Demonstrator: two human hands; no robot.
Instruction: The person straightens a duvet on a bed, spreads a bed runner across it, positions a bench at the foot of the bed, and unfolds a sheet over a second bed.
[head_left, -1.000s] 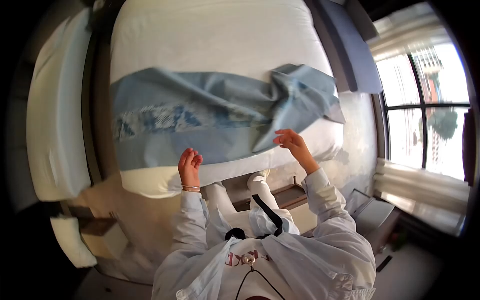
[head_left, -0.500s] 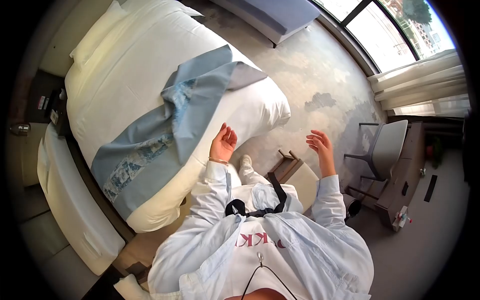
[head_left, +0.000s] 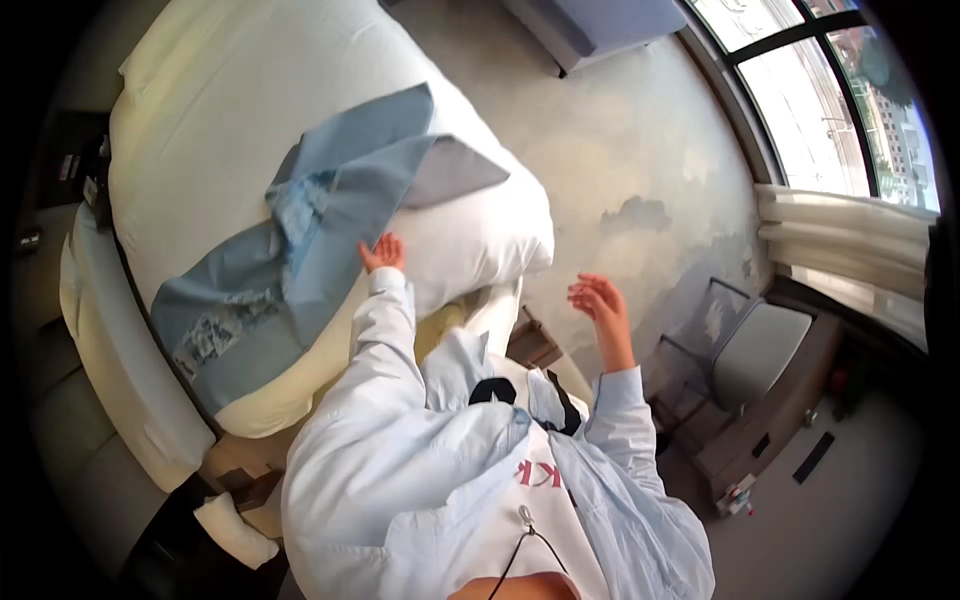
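My left hand [head_left: 383,253] is at the near edge of a crumpled blue bed runner [head_left: 345,235], fingers spread and palm showing. Whether the fingertips touch the cloth I cannot tell. The runner lies twisted across a white duvet [head_left: 230,120], with one patterned band and a folded-over corner showing its grey underside [head_left: 455,172]. My right hand [head_left: 598,298] hangs in the air over the floor, right of the bed's corner. Its fingers are loosely bent and apart, with nothing in them.
A small wooden-framed stool [head_left: 535,345] stands close to my legs. To the right are a grey chair [head_left: 760,350] and a desk [head_left: 720,455]. A second white-covered mattress or cushion [head_left: 125,350] stands at left. A bench [head_left: 600,25] is under the window.
I have moved toward the bed. My left hand has shifted left to the runner's edge, fingers spreading; my right hand stays raised in the air. The runner looks unchanged.
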